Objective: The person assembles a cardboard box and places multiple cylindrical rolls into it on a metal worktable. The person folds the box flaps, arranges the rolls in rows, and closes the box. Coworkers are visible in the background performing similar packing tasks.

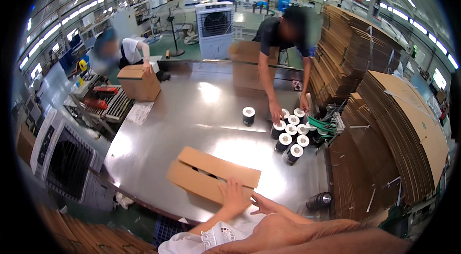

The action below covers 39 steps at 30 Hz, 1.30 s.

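Note:
A brown cardboard box [206,181] lies on the steel table in front of me. Its two top flaps are folded in, with a narrow dark gap between them. My left hand [234,196] rests flat on the nearer flap, close to the box's right end, fingers spread. At that end, my right hand [261,202] has its fingers stretched toward the lower corner and seems to touch it. What the box holds is hidden apart from dark patches in the gap.
Several black cylinders with white tops [285,140] stand at the table's right, where a co-worker's hands [276,111] reach. A single cylinder [248,116] stands apart; another dark one [319,200] lies nearer. Flat cardboard stacks [408,129] line the right. Another person handles a closed box [139,83] by a roller conveyor.

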{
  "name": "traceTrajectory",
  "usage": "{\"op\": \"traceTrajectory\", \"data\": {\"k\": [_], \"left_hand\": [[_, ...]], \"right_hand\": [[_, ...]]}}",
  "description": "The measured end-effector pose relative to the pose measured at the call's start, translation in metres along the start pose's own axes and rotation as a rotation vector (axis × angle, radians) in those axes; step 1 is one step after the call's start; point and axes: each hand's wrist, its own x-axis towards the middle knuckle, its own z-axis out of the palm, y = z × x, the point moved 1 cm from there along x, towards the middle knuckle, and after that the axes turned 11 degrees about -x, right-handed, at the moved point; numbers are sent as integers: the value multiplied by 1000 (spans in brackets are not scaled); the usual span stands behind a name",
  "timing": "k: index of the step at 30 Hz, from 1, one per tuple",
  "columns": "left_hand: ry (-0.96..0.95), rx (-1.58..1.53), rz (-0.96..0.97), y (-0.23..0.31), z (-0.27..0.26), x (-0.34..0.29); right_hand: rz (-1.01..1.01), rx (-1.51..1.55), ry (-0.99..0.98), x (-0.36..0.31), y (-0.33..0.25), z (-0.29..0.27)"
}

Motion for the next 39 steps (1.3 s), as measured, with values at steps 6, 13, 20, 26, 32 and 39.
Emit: {"op": "traceTrajectory", "data": {"k": [6,13,20,26,32,39], "left_hand": [[-30,123,-134,-186,-67,51],[457,458,-809,-319,-153,147],[-60,74,-46,-135,-7,166],[-422,-339,694,96,13,137],[112,-575,1200,323,-74,157],[258,-460,1485,519,-141,226]], "right_hand": [[-141,-56,59,-49,-38,14],[-43,127,781,-153,78,-51],[-40,-43,760,-157,199,-69],[-81,-723,907,-172,168,-40],[-211,-609,1169,-223,171,-21],[-192,-461,1260,-275,190,-9]]}}
